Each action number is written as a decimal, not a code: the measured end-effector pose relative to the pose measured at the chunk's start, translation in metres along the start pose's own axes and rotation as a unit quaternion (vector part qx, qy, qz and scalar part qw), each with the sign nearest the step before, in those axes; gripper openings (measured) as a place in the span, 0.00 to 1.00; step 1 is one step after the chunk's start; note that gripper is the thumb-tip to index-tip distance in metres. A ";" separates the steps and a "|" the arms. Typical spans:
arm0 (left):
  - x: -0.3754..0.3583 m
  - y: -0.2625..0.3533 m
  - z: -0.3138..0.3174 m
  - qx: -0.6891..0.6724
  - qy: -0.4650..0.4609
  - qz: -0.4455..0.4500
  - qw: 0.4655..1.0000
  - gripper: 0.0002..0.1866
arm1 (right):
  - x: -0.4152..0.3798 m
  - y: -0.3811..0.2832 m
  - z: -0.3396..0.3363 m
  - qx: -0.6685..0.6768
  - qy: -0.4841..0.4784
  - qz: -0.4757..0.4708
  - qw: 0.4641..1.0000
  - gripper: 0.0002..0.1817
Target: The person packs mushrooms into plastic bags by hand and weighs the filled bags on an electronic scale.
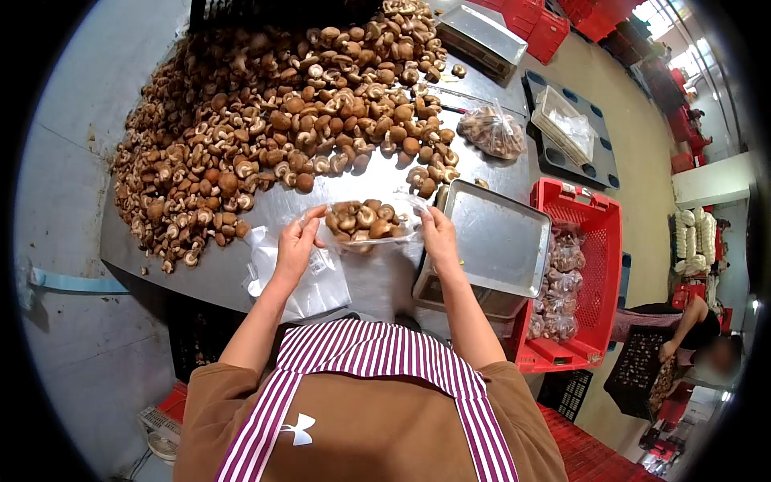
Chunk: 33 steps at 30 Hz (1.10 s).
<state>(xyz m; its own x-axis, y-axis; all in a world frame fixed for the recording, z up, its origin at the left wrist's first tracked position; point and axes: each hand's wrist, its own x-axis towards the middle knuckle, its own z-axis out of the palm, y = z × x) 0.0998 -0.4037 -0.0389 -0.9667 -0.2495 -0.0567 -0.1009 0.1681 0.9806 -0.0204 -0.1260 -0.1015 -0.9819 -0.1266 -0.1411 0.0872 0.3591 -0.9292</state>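
Note:
Between my two hands is a clear plastic bag [412, 210] with several brown mushrooms [365, 218] inside, just above the metal table. My left hand [299, 246] pinches the bag's left end, and my right hand [438, 239] grips its right end. Under my left forearm lies a stack of flat plastic bags [315, 283]. Beyond my hands a big heap of loose mushrooms [273, 120] covers much of the table. Right beside my right hand is a metal tray [498, 237], seemingly the pan of a scale.
A red crate [609, 289] holding several filled bags [564, 281] stands right of the tray. A filled bag [491, 131] lies on the table's far right. Further right, a person [697, 325] holds a black crate [634, 371]. Another black crate [281, 14] sits over the heap.

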 end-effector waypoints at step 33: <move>0.036 0.066 0.176 -0.150 -0.278 -0.025 0.949 0.23 | -0.090 -0.019 -0.213 0.248 0.291 -0.010 0.924 0.16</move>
<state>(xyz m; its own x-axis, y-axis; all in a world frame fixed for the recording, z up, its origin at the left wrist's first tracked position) 0.0170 -0.2343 -0.0094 -0.9458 0.3046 -0.1125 -0.1585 -0.1306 0.9787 0.0301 0.0750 0.0015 -0.8959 0.4417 -0.0484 -0.0072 -0.1234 -0.9923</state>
